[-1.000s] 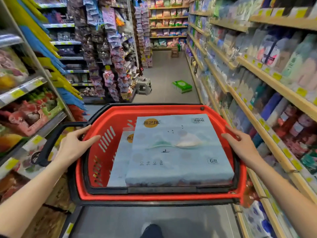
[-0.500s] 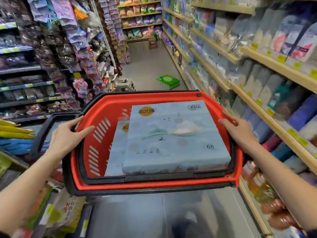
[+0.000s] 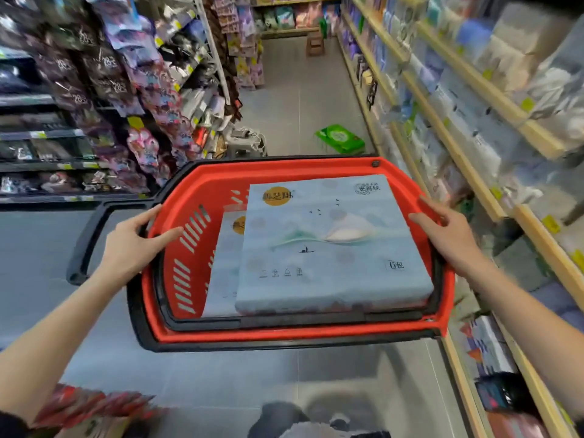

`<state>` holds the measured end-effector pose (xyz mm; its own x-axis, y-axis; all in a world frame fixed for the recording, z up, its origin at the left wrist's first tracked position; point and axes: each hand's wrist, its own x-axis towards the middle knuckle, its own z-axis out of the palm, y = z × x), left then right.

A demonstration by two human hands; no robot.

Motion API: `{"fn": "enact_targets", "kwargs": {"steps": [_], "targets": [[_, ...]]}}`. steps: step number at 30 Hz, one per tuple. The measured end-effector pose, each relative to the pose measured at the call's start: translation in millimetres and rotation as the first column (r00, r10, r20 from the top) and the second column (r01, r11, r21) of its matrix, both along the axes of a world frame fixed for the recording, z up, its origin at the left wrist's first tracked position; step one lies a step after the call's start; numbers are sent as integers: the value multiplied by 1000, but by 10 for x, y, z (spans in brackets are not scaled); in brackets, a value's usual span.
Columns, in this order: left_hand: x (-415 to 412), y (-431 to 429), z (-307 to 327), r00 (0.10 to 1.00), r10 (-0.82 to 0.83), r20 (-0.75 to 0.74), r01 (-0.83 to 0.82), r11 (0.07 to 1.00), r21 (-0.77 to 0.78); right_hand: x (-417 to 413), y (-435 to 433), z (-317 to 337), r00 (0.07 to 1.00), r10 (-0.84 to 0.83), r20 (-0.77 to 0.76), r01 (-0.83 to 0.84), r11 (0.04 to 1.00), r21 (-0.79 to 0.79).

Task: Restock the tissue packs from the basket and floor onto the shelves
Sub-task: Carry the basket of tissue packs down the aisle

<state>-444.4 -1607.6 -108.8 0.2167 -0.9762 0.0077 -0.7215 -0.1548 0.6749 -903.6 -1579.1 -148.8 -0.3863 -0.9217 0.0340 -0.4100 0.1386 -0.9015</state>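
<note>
I have the red basket (image 3: 189, 248) held up between both hands. My left hand (image 3: 132, 245) grips its left rim, fingers (image 3: 167, 233) curled over the edge into the basket; my right hand (image 3: 448, 238) clasps the right rim, fingers wrapped around it. Between my fingers, a pale blue tissue pack (image 3: 331, 248) lies flat on a second pack (image 3: 221, 263). Well beyond my fingers, a green pack (image 3: 341, 140) sits on the floor (image 3: 300, 99), near the right-hand shelves (image 3: 474, 172).
</note>
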Motion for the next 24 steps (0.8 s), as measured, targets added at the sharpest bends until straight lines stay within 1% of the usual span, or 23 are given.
{"fn": "enact_targets", "kwargs": {"steps": [4,9,12,17,20,24], "targets": [[73,-855,-54,999,34,-41,-33,999,28,59,-962,17,1000,10,-4,-10,1000,24],[315,-2067,-139,999,10,-39,-8,999,51,274,-2051,-159,999,16,-49,-14,999,52],[476,-2857,-117,999,-38,-19,39,996,77,449,-2645,-298,1000,-31,-2,31,998,54],[615,-4039,32,992,-95,78,91,995,49,669,-3469,-361,992,-99,74,95,994,56],[603,-4675,55,988,-124,91,122,992,35,672,-3961,-346,988,-133,84,129,990,49],[522,-5525,-16,984,-168,59,167,986,22,576,-4698,-377,982,-157,105,154,987,40]]}}
